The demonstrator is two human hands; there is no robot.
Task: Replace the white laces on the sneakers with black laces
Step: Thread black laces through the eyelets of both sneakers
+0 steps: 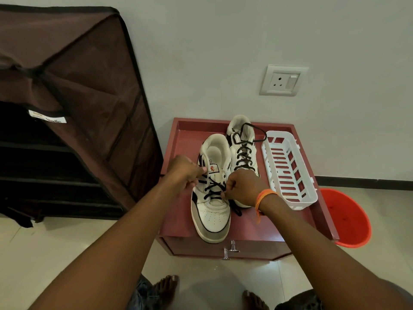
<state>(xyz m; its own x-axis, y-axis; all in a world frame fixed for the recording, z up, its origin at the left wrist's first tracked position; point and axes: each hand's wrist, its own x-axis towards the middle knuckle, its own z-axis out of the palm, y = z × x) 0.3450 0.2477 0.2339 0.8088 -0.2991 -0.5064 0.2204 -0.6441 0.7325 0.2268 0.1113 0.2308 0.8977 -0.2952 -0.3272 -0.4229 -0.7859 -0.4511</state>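
Two white leather sneakers with grey suede toes and dark trim sit side by side on your low, glossy red cabinet (178, 139), toes pointing at you. The near sneaker (212, 211) carries a thin, round black lace (212, 187) crossed through its lower eyelets; the far sneaker (242, 142) is already laced in black, its loose end looping over the collar. Your left hand (183, 171) is curled at the near sneaker's left side, fingers pinching the lace by the upper eyelets. Your right hand (242, 186), an orange thread band on its wrist, is fisted at the right side, fingertips nipping the lace by the lower eyelets. Both forearms reach straight forward. A slotted white plastic basket (290, 171) lies to the right of the sneakers
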